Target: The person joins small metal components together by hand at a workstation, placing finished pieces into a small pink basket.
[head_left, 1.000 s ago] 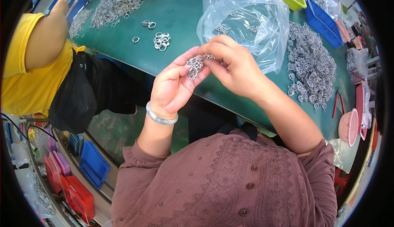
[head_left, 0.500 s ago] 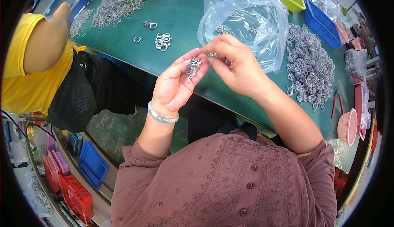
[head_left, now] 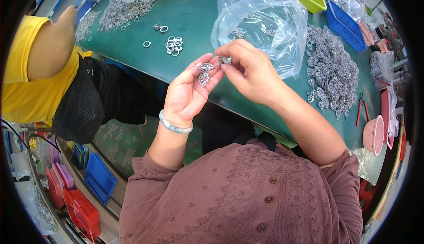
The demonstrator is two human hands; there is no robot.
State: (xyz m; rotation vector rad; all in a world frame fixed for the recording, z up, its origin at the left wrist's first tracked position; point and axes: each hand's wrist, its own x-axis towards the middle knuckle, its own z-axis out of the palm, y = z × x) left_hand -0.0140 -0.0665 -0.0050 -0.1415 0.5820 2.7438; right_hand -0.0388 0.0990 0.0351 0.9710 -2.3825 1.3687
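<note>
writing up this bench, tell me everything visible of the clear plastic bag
The clear plastic bag looks thin, glossy and crumpled, its film catching highlights. It lies on the green table, left of the silvery wirework heap; a few similar pieces show within its outline. Whether the right hand touches it is unclear.

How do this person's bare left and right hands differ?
The left hand shows its palm, while the right hand shows its back. The left hand holds silvery openwork metal pieces; the right hand pinches a silvery metal bit. The left hand has a pale, round bracelet at its wrist; the right has none. Both are ungloved.
</note>
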